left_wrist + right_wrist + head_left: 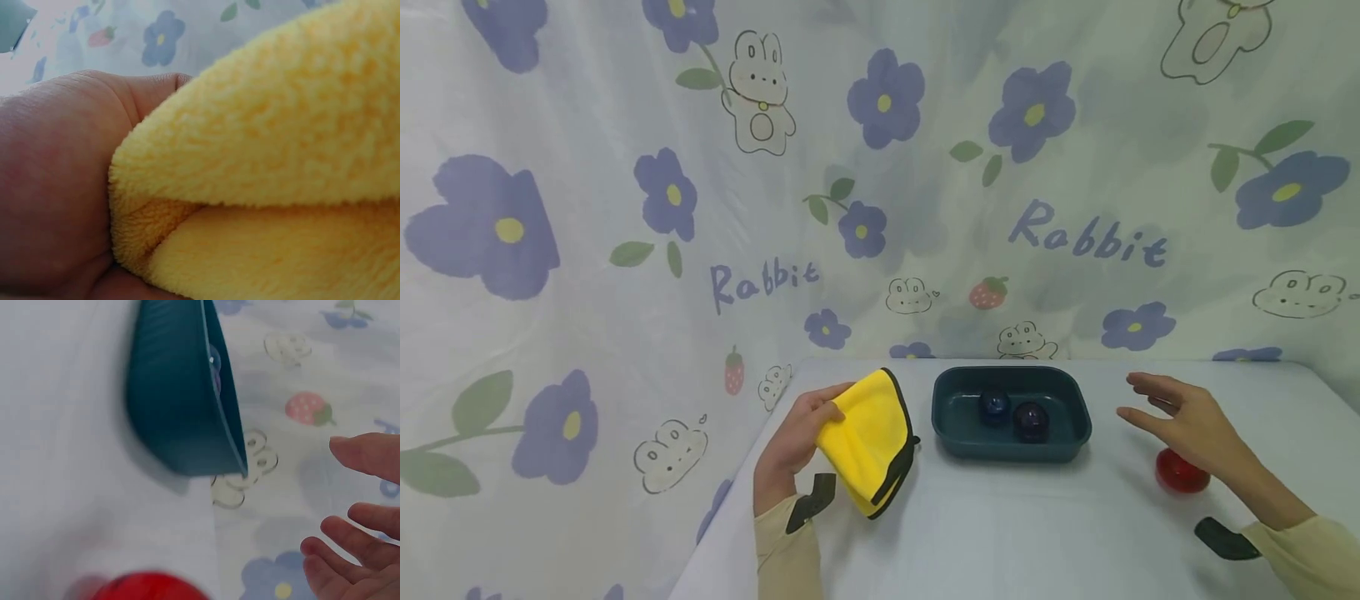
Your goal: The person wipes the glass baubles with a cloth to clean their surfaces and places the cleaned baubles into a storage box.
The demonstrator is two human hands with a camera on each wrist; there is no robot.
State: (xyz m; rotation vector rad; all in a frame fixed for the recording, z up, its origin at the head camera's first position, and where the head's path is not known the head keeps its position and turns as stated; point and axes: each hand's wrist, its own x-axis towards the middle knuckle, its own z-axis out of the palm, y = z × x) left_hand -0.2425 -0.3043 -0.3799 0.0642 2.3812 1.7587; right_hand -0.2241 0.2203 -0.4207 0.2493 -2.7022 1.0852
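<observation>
My left hand [792,442] pinches the folded yellow microfiber cloth [868,437] at lower centre, off the table [1015,533]. It looks soft, light and floppy, so I'd grip the folded edge. My right hand [1183,421] hovers open above the red ball [1180,475].

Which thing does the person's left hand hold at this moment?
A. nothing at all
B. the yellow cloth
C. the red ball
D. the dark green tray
B: in the head view the left hand grips the folded yellow cloth, while the red ball lies on the table, untouched below the open right hand.
</observation>
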